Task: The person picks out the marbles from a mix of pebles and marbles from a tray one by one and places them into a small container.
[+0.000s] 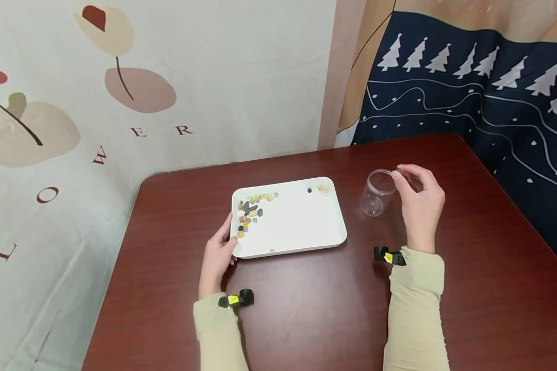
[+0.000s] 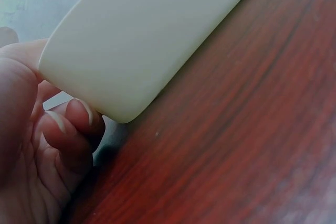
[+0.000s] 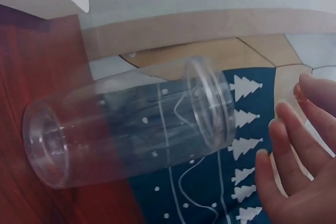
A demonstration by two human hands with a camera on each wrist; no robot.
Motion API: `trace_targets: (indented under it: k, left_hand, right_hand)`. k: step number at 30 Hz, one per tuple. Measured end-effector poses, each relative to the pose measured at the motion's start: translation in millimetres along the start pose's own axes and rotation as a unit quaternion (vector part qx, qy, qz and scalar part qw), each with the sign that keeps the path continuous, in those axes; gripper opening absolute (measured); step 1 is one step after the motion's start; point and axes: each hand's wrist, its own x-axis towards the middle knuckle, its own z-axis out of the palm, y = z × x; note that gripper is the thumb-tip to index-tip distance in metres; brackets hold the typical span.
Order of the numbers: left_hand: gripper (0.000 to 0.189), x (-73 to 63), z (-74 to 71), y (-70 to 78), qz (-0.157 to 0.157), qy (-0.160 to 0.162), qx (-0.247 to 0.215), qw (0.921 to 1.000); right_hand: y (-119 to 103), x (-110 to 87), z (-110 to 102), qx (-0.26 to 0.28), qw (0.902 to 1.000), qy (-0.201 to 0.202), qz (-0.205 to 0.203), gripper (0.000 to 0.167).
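A white tray [image 1: 301, 219] holds small coloured stones [image 1: 252, 211], most of them gathered along its left side. My left hand [image 1: 217, 257] grips the tray's left edge near the front corner, thumb on the rim and fingers curled beneath; the left wrist view shows the tray's outer wall [image 2: 131, 40] close up. To the right, a clear plastic jar [image 1: 377, 195] stands upright and lidless. Beside its rim, my right hand [image 1: 420, 201] pinches a small dark stone [image 1: 399, 170] between thumb and fingertips. In the right wrist view the fingers [image 3: 294, 156] are apart from the jar's mouth.
The reddish-brown table [image 1: 301, 309] meets a printed cloth [image 1: 250, 93] behind the tray. A dark blue cloth with white trees [image 1: 469, 98] hangs along the right side. Each wrist wears a small black camera [image 1: 246, 297].
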Motion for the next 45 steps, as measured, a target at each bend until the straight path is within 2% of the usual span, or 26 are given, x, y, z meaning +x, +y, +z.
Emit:
trace_targets:
  k: [4,7,12,18,28,32,37,41,44,45]
  left_hand:
    - [0.057,-8.8,-0.5,13.5,0.015,-0.003,0.000,0.9999]
    - [0.057,-11.2,-0.6,15.9,0.018,-0.004,0.002,0.9998]
    - [0.057,-5.0,-1.9,2.0,0.008,-0.004,-0.005,0.9999]
    - [0.057,1.7,-3.5,-15.8,-0.003,0.006,0.007,0.9999]
    - [0.057,1.7,-8.8,-17.3,0.008,0.011,0.009,0.9999]
    - [0.057,3.1,-5.1,-17.4,0.004,0.002,0.003,1.0000]
    - [0.057,6.4,0.3,-17.6,0.014,0.000,-0.006,0.9999]
    - [0.056,7.5,1.2,-14.7,0.014,-0.006,-0.011,0.9998]
    - [0.057,2.7,0.2,-3.2,0.014,-0.010,-0.011,0.9998]
    - [0.057,0.3,-0.1,1.2,0.014,-0.009,-0.011,0.9998]
  right_hand:
    - [7.2,3.3,1.7,0.032,0.9994,-0.009,0.008,0.028]
    - [12.8,4.7,3.8,0.047,0.9984,-0.018,0.026,0.027]
    - [23.5,4.9,7.6,0.053,0.9964,-0.042,0.050,0.028]
    - [30.3,3.2,13.7,0.051,0.9947,-0.069,0.057,0.034]
    - [38.0,0.3,22.3,0.092,0.9882,-0.080,0.093,0.033]
    - [38.4,1.0,19.9,0.094,0.9874,-0.080,0.099,0.035]
    - [39.5,2.6,15.3,0.100,0.9860,-0.075,0.110,0.034]
    - [40.8,3.9,13.8,0.102,0.9852,-0.073,0.116,0.033]
    - [41.7,5.0,15.3,0.116,0.9824,-0.068,0.130,0.031]
    - [54.9,8.4,17.2,0.118,0.9834,-0.067,0.120,0.032]
